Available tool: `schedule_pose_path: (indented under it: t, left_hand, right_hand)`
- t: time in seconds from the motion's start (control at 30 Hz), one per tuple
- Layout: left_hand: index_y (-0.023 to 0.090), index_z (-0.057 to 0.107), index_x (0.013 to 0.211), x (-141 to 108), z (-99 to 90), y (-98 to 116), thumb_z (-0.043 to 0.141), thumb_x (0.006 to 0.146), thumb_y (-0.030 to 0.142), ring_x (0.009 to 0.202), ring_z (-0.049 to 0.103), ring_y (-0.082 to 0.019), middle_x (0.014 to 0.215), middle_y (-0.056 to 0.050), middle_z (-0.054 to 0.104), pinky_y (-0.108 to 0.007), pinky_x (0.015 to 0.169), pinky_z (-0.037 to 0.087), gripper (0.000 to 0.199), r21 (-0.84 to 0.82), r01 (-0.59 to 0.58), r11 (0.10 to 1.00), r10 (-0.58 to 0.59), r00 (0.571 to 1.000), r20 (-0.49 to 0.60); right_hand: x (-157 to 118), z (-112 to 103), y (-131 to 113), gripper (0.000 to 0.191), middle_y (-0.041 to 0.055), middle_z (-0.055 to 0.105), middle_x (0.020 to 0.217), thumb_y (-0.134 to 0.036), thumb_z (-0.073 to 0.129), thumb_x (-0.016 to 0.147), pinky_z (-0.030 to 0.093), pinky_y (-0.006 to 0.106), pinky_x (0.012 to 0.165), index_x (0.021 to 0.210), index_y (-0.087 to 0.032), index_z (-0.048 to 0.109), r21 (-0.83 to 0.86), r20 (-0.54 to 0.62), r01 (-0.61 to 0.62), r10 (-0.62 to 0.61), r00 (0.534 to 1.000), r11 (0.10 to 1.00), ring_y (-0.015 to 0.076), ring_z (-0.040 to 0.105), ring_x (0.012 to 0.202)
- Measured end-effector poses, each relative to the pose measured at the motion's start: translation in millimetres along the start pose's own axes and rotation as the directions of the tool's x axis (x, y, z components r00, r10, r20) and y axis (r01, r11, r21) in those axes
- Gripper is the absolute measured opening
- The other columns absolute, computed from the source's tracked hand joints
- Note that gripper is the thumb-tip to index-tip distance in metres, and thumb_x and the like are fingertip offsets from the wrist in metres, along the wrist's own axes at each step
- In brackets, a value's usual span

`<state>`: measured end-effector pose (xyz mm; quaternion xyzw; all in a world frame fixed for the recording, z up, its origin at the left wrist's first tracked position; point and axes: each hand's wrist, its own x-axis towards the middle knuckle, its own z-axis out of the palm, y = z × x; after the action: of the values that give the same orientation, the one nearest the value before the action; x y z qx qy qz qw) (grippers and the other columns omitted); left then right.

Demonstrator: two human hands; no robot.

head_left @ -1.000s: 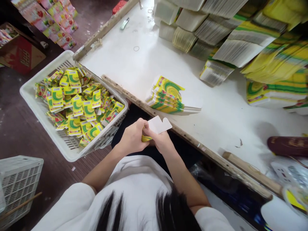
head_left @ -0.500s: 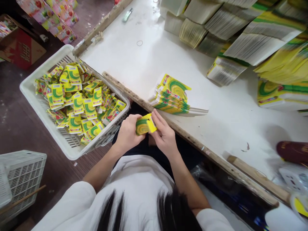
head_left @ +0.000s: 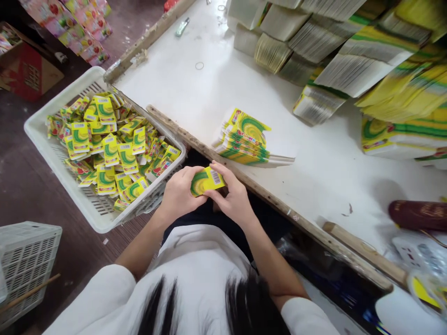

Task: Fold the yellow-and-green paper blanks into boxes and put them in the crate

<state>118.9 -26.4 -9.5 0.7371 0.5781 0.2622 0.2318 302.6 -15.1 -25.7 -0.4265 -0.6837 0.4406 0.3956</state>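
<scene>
- Yellow and green, a small carton (head_left: 207, 180) is held between both hands, above the lap and just off the near edge of the bench (head_left: 167, 79); its barcode end points to the right.
- Left hand (head_left: 182, 193): grasping the carton at its plain-printed end, thumb along the lower side, fingers curled behind.
- Right hand (head_left: 234, 197): grasping the barcode end – thumb on the lower side, forefinger at the upper corner.
- Stack of flat cartons (head_left: 244, 139), similarly printed: lying slightly fanned on the bench, close to its near edge, beyond the hands.
- White plastic basket (head_left: 100, 225): beside the bench's near left corner, heaped with small cartons (head_left: 111, 149) in matching colours.
- Bundled card (head_left: 363, 70): piled towards the bench's far right corner – several bundles deep.
- Thin ring (head_left: 199, 65): loose on the white top, towards the left edge.
- Maroon cylinder (head_left: 417, 212): on its side at the right.
</scene>
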Motion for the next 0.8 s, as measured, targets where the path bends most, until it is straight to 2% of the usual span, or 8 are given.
schedule_pose_path:
  t: [0.1,0.23,0.3,0.4,0.5,0.63,0.7,0.8]
  left_hand:
    - [0.021,0.056,0.123,-4.8,-14.3,-22.0,0.079,0.069,0.03,0.11,0.064,-0.032,0.118,-0.01,0.067,-0.046,0.099,0.048,0.06,0.088,0.127,0.988,-0.111,0.981,-0.161]
    - [0.016,0.04,0.143,-8.4,-36.9,-53.9,0.083,0.068,0.033,0.14,0.04,-0.04,0.146,-0.02,0.047,-0.058,0.118,0.028,0.088,0.219,0.36,0.907,-0.21,0.837,-0.506]
    - [0.016,0.04,0.143,-8.7,-37.5,-56.5,0.081,0.071,0.036,0.14,0.041,-0.038,0.147,-0.019,0.047,-0.055,0.118,0.029,0.086,0.18,0.322,0.93,-0.205,0.857,-0.473]
    - [0.019,0.051,0.134,-7.3,-21.2,-43.9,0.075,0.079,0.037,0.13,0.053,-0.032,0.136,-0.014,0.059,-0.05,0.112,0.04,0.062,0.012,0.184,0.983,-0.175,0.949,-0.263]
    - [0.021,0.058,0.127,-4.1,4.3,-24.9,0.071,0.084,0.035,0.123,0.06,-0.028,0.129,-0.012,0.065,-0.047,0.105,0.047,0.048,-0.25,0.153,0.956,-0.171,0.984,-0.053]
    - [0.025,0.054,0.132,3.0,30.3,-2.8,0.083,0.073,0.041,0.125,0.061,-0.028,0.132,-0.013,0.064,-0.044,0.099,0.053,0.068,-0.69,0.197,0.696,-0.157,0.98,0.121]
    - [0.025,0.059,0.123,9.0,35.6,6.6,0.083,0.071,0.049,0.119,0.064,-0.029,0.123,-0.011,0.068,-0.042,0.094,0.056,0.063,-0.859,0.188,0.476,-0.203,0.974,0.1]
    - [0.022,0.064,0.097,20.0,35.9,17.1,0.071,0.081,0.055,0.095,0.069,-0.023,0.093,-0.006,0.069,-0.038,0.084,0.057,0.038,-0.968,0.061,0.244,-0.333,0.943,-0.025]
  right_hand:
    - [8.0,-9.4,-0.4,0.069,0.0131,0.057,0.145,-0.038,0.072,0.087,0.049,0.048,0.108,0.148,-0.026,0.042,-0.069,-0.1,0.024,-0.031,0.995,0.997,0.0293,0.063,0.124]
    - [33.9,-52.6,16.2,0.056,0.0163,0.061,0.136,-0.039,0.061,0.093,0.044,0.055,0.108,0.144,-0.022,0.047,-0.427,-0.427,-0.07,-0.133,0.894,0.902,0.0337,0.057,0.127]
    - [47.0,-70.8,29.8,0.051,0.0173,0.066,0.124,-0.035,0.058,0.094,0.044,0.058,0.105,0.141,-0.019,0.049,-0.532,-0.424,-0.154,-0.104,0.9,0.833,0.0356,0.059,0.119]
    - [57.8,-82.6,42.5,0.039,0.0131,0.07,0.107,-0.028,0.057,0.092,0.046,0.057,0.099,0.13,-0.019,0.057,-0.608,-0.372,-0.193,-0.062,0.926,0.77,0.0335,0.062,0.106]
    - [55.0,-79.5,35.4,0.037,0.0097,0.068,0.1,-0.024,0.062,0.087,0.047,0.055,0.096,0.124,-0.021,0.056,-0.627,-0.402,-0.199,-0.093,0.911,0.753,0.0315,0.062,0.1]
    - [34.6,-54.0,8.9,0.041,0.0036,0.063,0.089,-0.022,0.067,0.084,0.05,0.048,0.088,0.122,-0.024,0.05,-0.47,-0.427,-0.176,-0.048,0.903,0.865,0.0266,0.063,0.087]
    - [20.5,-32.4,-1.0,0.041,0.0004,0.061,0.086,-0.022,0.07,0.082,0.053,0.039,0.079,0.118,-0.026,0.049,-0.25,-0.227,-0.095,0.038,0.973,0.964,0.0215,0.063,0.079]
    - [1.8,2.5,-7.9,0.04,-0.0026,0.06,0.085,-0.023,0.071,0.084,0.054,0.031,0.073,0.116,-0.027,0.047,0.115,-0.002,-0.084,0.085,0.996,0.99,0.016,0.063,0.074]
